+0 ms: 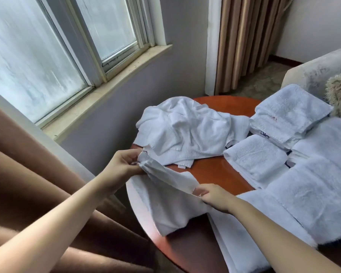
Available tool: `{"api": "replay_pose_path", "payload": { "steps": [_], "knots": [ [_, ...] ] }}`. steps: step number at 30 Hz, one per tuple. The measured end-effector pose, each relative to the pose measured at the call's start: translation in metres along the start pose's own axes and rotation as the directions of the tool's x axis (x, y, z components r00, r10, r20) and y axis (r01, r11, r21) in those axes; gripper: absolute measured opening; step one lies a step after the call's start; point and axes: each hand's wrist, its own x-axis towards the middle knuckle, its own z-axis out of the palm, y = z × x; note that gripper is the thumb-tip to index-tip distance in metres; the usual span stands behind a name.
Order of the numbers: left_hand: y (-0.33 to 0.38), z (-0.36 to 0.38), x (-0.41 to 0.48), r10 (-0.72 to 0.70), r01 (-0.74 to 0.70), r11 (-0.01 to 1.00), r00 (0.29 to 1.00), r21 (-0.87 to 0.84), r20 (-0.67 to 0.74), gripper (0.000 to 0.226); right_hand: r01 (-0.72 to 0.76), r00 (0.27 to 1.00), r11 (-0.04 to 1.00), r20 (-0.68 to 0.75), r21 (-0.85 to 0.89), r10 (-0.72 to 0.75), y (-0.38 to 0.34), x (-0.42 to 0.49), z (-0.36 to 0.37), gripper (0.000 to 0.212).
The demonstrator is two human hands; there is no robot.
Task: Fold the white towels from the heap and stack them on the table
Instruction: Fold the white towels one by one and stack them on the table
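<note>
Nearby, heap [185,131] and folded stacks [289,113] crowd table [209,170] behind the towel [165,198].

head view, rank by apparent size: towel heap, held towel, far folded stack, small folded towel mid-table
1. heap
2. held towel and far folded stack: look about alike; the held one is nearer the camera, so not ranked
3. small folded towel

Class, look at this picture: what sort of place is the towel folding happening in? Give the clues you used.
Most likely a hotel guest room: full-length brown curtains beside the window, a small round wooden table next to a pale armchair, and stacks of identical white towels.
</note>
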Motion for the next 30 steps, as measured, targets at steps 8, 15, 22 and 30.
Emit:
{"api": "replay_pose_path", "payload": {
  "steps": [8, 15, 22, 30],
  "knots": [
    [-0.03, -0.033, -0.018, -0.03, 0.032, 0.999, 0.997, 0.017, -0.068, 0.033, -0.07, 0.973, 0.963, -0.193, 0.259, 0.123, -0.005, 0.026, 0.043, 0.015],
    [-0.051, -0.052, -0.022, -0.026, 0.03, 0.999, 0.996, 0.041, -0.091, 0.035, -0.214, 0.972, 0.931, 0.035, -0.296, 0.234, 0.002, 0.02, 0.07, 0.024],
    [-0.052, -0.061, -0.016, -0.011, 0.017, 0.999, 0.984, 0.032, -0.177, 0.015, -0.347, 0.87, 0.938, -0.366, 0.023, 0.331, 0.001, 0.013, 0.05, 0.014],
    [-0.034, -0.063, 0.007, 0.111, -0.096, 0.993, 0.943, 0.061, -0.315, 0.053, -0.091, 0.751, 0.987, -0.642, 0.132, 0.155, -0.027, -0.006, -0.024, 0.019]
  ]
}}
